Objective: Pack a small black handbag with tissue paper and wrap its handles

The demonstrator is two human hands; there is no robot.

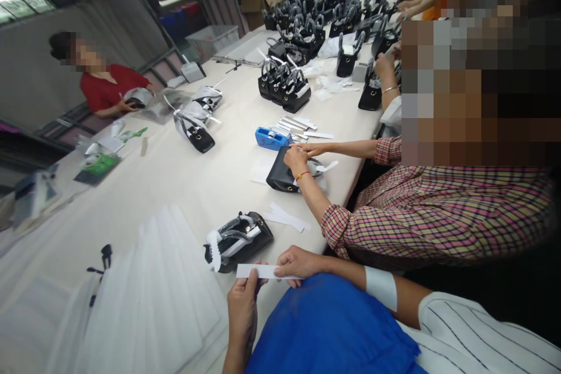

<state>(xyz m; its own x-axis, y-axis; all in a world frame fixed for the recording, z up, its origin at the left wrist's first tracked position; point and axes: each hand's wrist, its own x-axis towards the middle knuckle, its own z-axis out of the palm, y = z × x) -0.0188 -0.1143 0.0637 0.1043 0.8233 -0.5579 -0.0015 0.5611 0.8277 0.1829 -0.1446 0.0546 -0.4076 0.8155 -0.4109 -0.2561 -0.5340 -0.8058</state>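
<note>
Between my two hands I hold a white paper strip [264, 272] level above the table's near edge. My left hand [244, 298] pinches its left end between thumb and fingers. Farther right, my right hand [300, 263] grips the other end, thumb on top. Just beyond the strip lies a black handbag [252, 235] on its side, its handles wrapped in clear plastic and white padding showing at its left end. More white strips [287, 217] lie behind that bag, near the table's right edge.
A co-worker in a checked shirt [394, 210] handles another black handbag [278, 172] beside a blue tape dispenser [272, 138]. White foam sheets [153, 286] fan out at left. Many bags [307, 17] crowd the far end. A person in red [111, 90] stands across the table.
</note>
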